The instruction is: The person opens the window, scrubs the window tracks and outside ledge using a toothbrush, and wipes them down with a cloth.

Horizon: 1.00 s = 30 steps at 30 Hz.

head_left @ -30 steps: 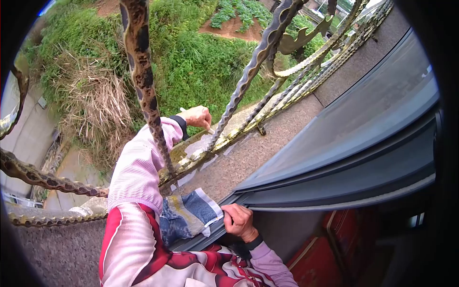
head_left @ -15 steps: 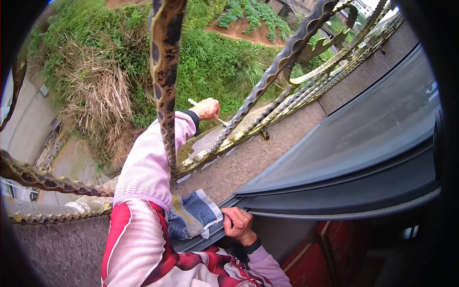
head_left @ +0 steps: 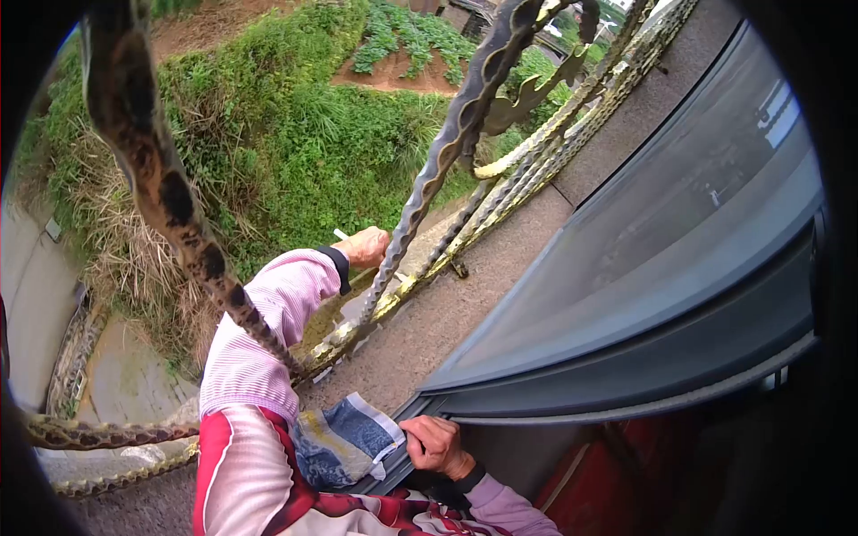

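Note:
My left arm reaches out between the bars of a metal railing. At its end my left hand (head_left: 366,247) is closed around what looks like a paintbrush (head_left: 340,235) with a slim white handle. Its far end is hidden behind a twisted dark bar (head_left: 418,198), right beside the hand. The lower rail (head_left: 465,239) bears patchy yellow-gold colouring. Near my body, my right hand (head_left: 433,444) has its fingers curled over the dark window frame (head_left: 416,410). Just left of it, a folded blue-and-grey cloth (head_left: 350,439) with yellowish stains lies on the sill.
A rusty, spotted bar (head_left: 183,214) crosses in front of my left arm. The grey window pane (head_left: 643,241) fills the right side. A granite ledge (head_left: 429,335) runs beneath the railing. Outside lie a grassy bank (head_left: 331,161) and a paved path (head_left: 143,366) far below.
The view has shifted, so the railing and window sit farther left. My left hand has come close to the twisted bar, which now hides the brush's far end. My right hand stays on the frame.

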### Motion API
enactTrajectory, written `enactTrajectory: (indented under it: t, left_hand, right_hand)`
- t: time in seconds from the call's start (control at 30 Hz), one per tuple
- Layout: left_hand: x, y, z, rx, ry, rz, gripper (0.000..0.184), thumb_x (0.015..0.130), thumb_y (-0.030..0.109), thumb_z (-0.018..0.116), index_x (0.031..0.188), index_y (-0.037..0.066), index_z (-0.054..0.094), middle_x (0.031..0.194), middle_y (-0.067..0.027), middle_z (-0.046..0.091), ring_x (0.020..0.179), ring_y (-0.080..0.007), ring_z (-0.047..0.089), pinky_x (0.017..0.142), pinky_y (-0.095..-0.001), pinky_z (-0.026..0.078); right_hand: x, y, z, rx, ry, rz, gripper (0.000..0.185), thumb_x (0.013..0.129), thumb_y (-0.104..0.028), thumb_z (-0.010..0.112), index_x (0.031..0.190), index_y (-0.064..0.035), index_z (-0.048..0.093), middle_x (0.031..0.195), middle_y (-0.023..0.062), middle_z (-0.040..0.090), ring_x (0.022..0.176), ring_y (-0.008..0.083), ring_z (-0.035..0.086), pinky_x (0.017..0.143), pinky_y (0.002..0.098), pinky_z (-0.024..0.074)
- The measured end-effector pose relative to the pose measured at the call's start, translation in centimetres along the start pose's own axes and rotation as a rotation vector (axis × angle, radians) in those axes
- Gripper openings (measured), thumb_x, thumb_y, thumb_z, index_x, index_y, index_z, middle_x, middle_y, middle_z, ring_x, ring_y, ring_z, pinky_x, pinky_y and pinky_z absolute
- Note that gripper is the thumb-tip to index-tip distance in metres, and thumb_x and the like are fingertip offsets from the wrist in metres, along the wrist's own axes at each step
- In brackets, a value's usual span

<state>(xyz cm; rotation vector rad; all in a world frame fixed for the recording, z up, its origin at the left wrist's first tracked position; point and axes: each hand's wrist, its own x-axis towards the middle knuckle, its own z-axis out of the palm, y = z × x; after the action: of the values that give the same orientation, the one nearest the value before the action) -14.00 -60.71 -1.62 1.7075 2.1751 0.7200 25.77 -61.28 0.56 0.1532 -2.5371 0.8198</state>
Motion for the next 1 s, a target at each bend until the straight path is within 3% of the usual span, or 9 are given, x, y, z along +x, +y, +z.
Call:
enactTrajectory:
  t: [0.07,0.2,0.23,0.27,0.37,0.67,0.73,0.87,1.0]
  left_hand:
    - [1.1,0.8,0.1,-0.116,0.119,0.117,0.02,0.076,0.018,0.061,0.078,-0.002,0.059,0.073,-0.0217,0.061,0.069,-0.0355,0.061,0.062,-0.0434,0.047]
    - [2.9,-2.4,2.9,0.039,0.029,0.11,0.018,0.081,0.018,0.055,0.077,0.001,0.055,0.074,-0.0196,0.06,0.067,-0.0358,0.057,0.062,-0.0393,0.048]
    - [2.4,-2.8,2.8,0.222,0.008,0.2,0.019,0.077,0.02,0.059,0.074,0.001,0.054,0.072,-0.0186,0.059,0.067,-0.0336,0.058,0.062,-0.0389,0.047]
    - [0.3,-0.3,0.5,-0.042,0.005,0.21,0.023,0.07,0.022,0.065,0.072,0.0,0.058,0.069,-0.0178,0.06,0.065,-0.0316,0.06,0.061,-0.0395,0.048]
    - [-1.8,1.9,-2.8,-0.023,-0.237,0.085,0.022,0.064,0.02,0.066,0.074,0.0,0.067,0.066,-0.0213,0.062,0.063,-0.0355,0.061,0.06,-0.0419,0.049]
    - [5.0,-3.8,3.5,0.089,0.333,-0.048,0.008,0.066,0.007,0.056,0.063,0.002,0.062,0.063,-0.0224,0.06,0.062,-0.0364,0.064,0.06,-0.0434,0.052]
    - [4.8,-4.1,2.3,0.17,0.215,0.054,0.008,0.065,0.008,0.057,0.062,0.004,0.062,0.064,-0.0206,0.061,0.062,-0.0348,0.065,0.06,-0.0423,0.053]
    - [2.1,-2.6,-0.5,0.041,0.309,-0.116,0.013,0.066,0.017,0.062,0.071,0.006,0.069,0.066,-0.0161,0.064,0.066,-0.0302,0.066,0.063,-0.0402,0.052]
    - [-0.4,0.0,-1.5,-0.07,0.114,-0.025,0.018,0.067,0.021,0.066,0.073,0.005,0.069,0.068,-0.014,0.065,0.067,-0.0307,0.064,0.064,-0.0385,0.05]
  right_hand:
    - [-0.1,-0.3,-0.2,-0.008,-0.003,0.01,0.026,0.064,0.001,0.056,0.088,-0.0036,0.063,0.072,0.0086,0.06,0.063,0.0264,0.062,0.056,0.0342,0.05]
    - [-0.3,-0.2,0.0,-0.002,0.008,0.024,0.027,0.063,0.004,0.056,0.088,-0.0037,0.063,0.072,0.0088,0.059,0.062,0.0268,0.062,0.056,0.0344,0.0501]
    - [-0.1,-0.4,-0.1,0.012,0.003,0.031,0.027,0.063,0.005,0.056,0.087,-0.0038,0.062,0.072,0.0088,0.059,0.063,0.0272,0.062,0.057,0.0346,0.0502]
    - [-0.1,-0.5,-0.1,0.01,0.0,0.031,0.026,0.063,0.005,0.056,0.087,-0.0039,0.062,0.072,0.0088,0.059,0.063,0.0273,0.062,0.057,0.0346,0.0501]
    - [-0.1,-0.3,0.0,0.001,-0.006,0.028,0.025,0.064,0.004,0.056,0.087,-0.0042,0.062,0.071,0.0087,0.059,0.062,0.0272,0.061,0.056,0.0346,0.0496]
    - [0.0,-0.7,-0.1,-0.01,0.017,0.055,0.025,0.064,0.004,0.055,0.085,-0.0049,0.063,0.069,0.0082,0.058,0.061,0.0264,0.061,0.055,0.0344,0.0491]
    - [0.1,-0.7,-0.2,-0.011,0.02,0.061,0.025,0.064,0.004,0.055,0.085,-0.0047,0.063,0.069,0.0082,0.058,0.061,0.0264,0.061,0.056,0.0345,0.0492]
    - [0.1,-0.9,-0.3,-0.004,0.008,0.063,0.025,0.063,0.005,0.056,0.085,-0.0045,0.063,0.07,0.0084,0.059,0.062,0.0265,0.062,0.056,0.0346,0.0496]
    - [0.2,-0.4,-0.1,-0.004,-0.002,0.051,0.022,0.065,0.005,0.056,0.085,-0.0035,0.063,0.071,0.0096,0.061,0.062,0.0267,0.063,0.056,0.0338,0.0497]
